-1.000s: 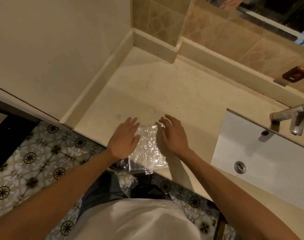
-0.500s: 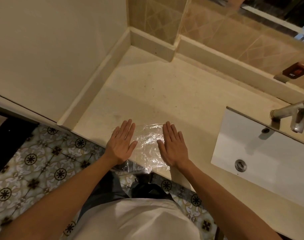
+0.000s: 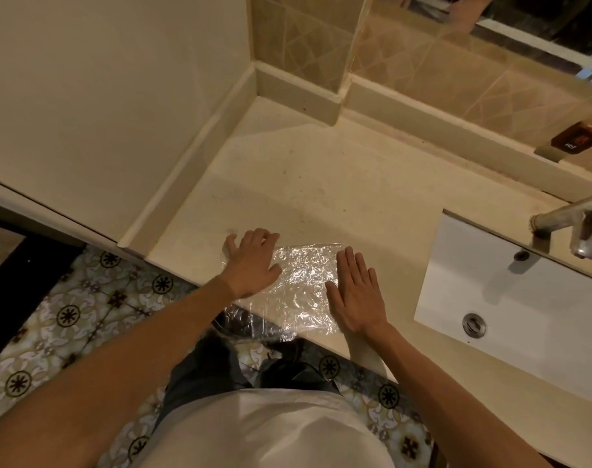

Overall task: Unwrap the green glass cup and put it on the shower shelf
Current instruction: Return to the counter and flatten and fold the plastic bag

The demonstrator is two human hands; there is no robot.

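A crinkled sheet of clear plastic wrap (image 3: 303, 287) lies flat on the beige countertop (image 3: 338, 190), its near edge hanging over the counter's front. My left hand (image 3: 252, 263) rests palm-down on the sheet's left side, fingers spread. My right hand (image 3: 355, 295) lies flat on the sheet's right edge, fingers straight and together. Neither hand holds anything. No green glass cup and no shower shelf are in view.
A white sink basin (image 3: 524, 309) with a metal tap (image 3: 571, 228) sits to the right. Low raised ledges border the counter at the left and back, under a tiled wall. A small brown "HOT" switch (image 3: 578, 141) sits far right. Patterned floor tiles lie below.
My hands have slid apart across the wrap, the left one going left and forward with fingers spreading, the right one going right. More of the flattened sheet shows between them.
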